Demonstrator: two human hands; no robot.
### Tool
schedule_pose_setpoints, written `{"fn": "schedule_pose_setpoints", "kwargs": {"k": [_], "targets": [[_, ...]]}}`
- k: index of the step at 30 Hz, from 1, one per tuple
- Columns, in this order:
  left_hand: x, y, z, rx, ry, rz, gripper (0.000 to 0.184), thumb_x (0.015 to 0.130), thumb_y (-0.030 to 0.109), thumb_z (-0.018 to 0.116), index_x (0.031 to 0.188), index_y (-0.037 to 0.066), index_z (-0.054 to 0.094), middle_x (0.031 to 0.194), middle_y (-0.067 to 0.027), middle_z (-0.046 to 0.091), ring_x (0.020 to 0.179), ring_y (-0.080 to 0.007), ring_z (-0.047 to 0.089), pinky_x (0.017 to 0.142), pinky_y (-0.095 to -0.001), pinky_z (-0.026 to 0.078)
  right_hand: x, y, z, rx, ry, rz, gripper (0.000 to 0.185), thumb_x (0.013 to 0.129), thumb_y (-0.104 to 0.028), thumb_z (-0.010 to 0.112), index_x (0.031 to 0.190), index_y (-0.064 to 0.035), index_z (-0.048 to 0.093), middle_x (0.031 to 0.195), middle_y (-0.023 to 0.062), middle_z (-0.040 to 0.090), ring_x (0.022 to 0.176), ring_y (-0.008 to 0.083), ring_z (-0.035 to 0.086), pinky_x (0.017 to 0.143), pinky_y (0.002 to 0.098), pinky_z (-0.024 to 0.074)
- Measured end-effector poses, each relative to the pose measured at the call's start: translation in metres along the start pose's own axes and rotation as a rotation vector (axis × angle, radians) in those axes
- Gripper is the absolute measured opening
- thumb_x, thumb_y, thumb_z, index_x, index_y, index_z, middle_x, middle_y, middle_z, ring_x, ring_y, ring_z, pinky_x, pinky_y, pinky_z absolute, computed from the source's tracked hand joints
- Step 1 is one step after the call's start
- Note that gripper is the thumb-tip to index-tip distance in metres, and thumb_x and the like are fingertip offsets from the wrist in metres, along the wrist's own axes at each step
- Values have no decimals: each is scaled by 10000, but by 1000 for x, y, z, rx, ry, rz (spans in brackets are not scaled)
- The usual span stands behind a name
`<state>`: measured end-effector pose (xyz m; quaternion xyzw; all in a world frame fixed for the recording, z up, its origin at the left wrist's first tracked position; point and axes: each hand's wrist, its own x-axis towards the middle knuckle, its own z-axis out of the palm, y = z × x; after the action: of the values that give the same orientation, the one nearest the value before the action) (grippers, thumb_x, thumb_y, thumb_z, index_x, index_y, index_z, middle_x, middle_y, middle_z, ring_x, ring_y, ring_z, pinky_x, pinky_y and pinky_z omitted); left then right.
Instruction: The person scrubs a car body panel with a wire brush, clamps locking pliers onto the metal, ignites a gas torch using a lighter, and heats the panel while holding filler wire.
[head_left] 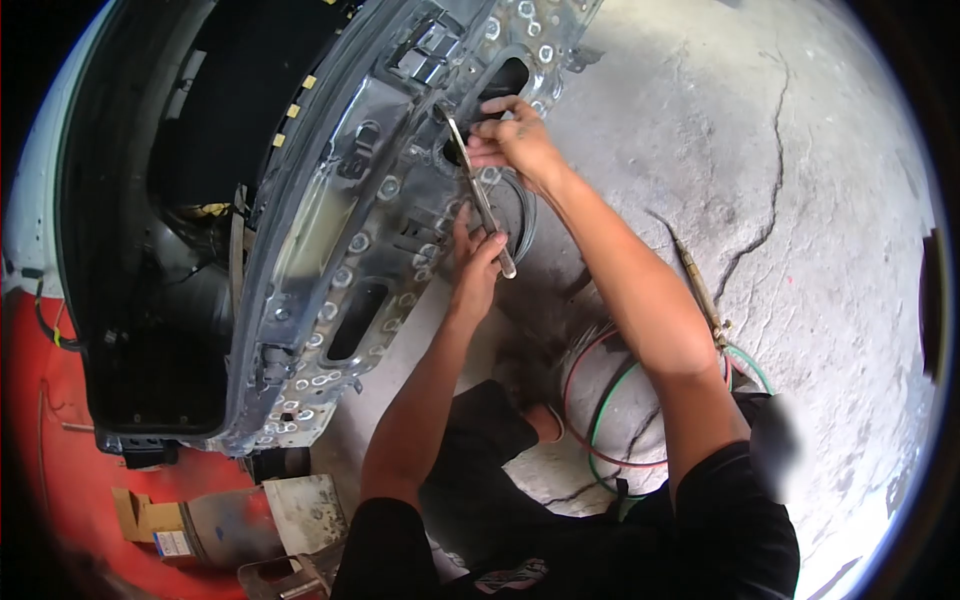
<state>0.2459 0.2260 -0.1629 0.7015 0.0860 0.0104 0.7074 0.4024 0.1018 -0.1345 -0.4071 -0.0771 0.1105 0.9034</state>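
Note:
My left hand (476,262) is closed around the lower end of a long, slim metal bar (482,200). The bar's far tip meets the bare metal of a car body's rear panel (395,205). Above it, my right hand (516,145) is beside an oval opening in that panel, fingers apart and slightly bent. Those fingertips are near the bar's upper part; whether they touch the panel edge I cannot tell. Ringed weld spots and bare grey patches cover the panel around both hands.
On the right, a torch (697,285) with red and green hoses (598,425) lies on the cracked concrete floor (830,250). Coiled wire (527,222) hangs by the panel. A cylinder (235,525) and cardboard box (150,515) sit at lower left, near the dark trunk opening (165,330).

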Motion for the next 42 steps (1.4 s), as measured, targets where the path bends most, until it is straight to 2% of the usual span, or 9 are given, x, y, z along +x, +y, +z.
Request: {"fn": "schedule_pose_setpoints", "kwargs": {"k": [3, 9, 15, 21, 24, 28, 31, 40, 42], "targets": [[3, 2, -6, 0, -2, 2, 809, 937, 264, 624, 1603, 126, 185, 1289, -103, 526, 1162, -218, 504, 866, -385, 473, -9, 9, -3, 75, 88, -13, 397, 904, -78, 623, 1278, 17, 527, 883, 121, 676, 761, 209, 687, 683, 350, 612], [4, -4, -13, 11, -30, -19, 798, 929, 313, 618, 1600, 171, 210, 1309, -72, 530, 1186, -203, 501, 873, -415, 470, 0, 22, -12, -205, 224, -364, 242, 920, -100, 622, 1115, 36, 664, 858, 70, 683, 730, 134, 641, 637, 269, 521], [5, 1, -11, 36, -15, -18, 775, 912, 340, 629, 1578, 188, 261, 1309, -57, 545, 1187, -202, 519, 866, -437, 478, -4, 14, -21, -420, 113, -551, 341, 921, -74, 601, 1251, -5, 654, 770, 42, 631, 672, 120, 570, 614, 287, 480], [7, -2, -14, 32, -19, -18, 761, 925, 322, 622, 1575, 154, 263, 1268, -46, 561, 1167, -184, 524, 861, -432, 479, -19, 12, -13, -709, 205, -799, 693, 892, 0, 540, 1557, -76, 362, 1054, 162, 654, 867, 282, 644, 816, 384, 524], [8, -2, -15, 41, -32, -17, 758, 932, 321, 610, 1578, 148, 254, 1268, -48, 560, 1167, -185, 520, 869, -431, 476, -29, 19, -10, -801, 287, -783, 780, 871, 32, 519, 1598, -98, 268, 1144, 206, 617, 958, 369, 637, 907, 442, 509], [5, -1, -18, 48, -45, -43, 744, 937, 320, 597, 1580, 165, 256, 1310, -51, 542, 1186, -196, 515, 893, -443, 468, -29, 50, -12, -1179, -80, -562, 635, 819, 69, 534, 1435, -84, 528, 1152, 207, 614, 1019, 377, 647, 906, 450, 523], [2, -2, -19, 60, -53, -34, 729, 938, 328, 596, 1574, 182, 269, 1330, -54, 534, 1215, -205, 508, 911, -467, 463, -28, 46, -17, -1101, -30, -568, 570, 804, 75, 525, 1346, -83, 604, 1147, 211, 622, 1012, 376, 654, 899, 449, 531], [1, 2, -21, 60, -51, -65, 708, 935, 340, 590, 1560, 200, 290, 1334, -59, 536, 1230, -218, 505, 936, -509, 451, -50, 20, 4, -683, 275, -694, 617, 806, 78, 520, 1395, -98, 580, 1131, 212, 644, 1032, 379, 654, 896, 439, 536], [1, 3, -20, 41, -49, -79, 709, 933, 334, 594, 1559, 200, 288, 1333, -63, 535, 1233, -219, 502, 941, -516, 449, -39, 38, -2, -1032, 43, -580, 607, 806, 81, 523, 1385, -90, 589, 1126, 213, 650, 1049, 394, 651, 904, 440, 533]]}}
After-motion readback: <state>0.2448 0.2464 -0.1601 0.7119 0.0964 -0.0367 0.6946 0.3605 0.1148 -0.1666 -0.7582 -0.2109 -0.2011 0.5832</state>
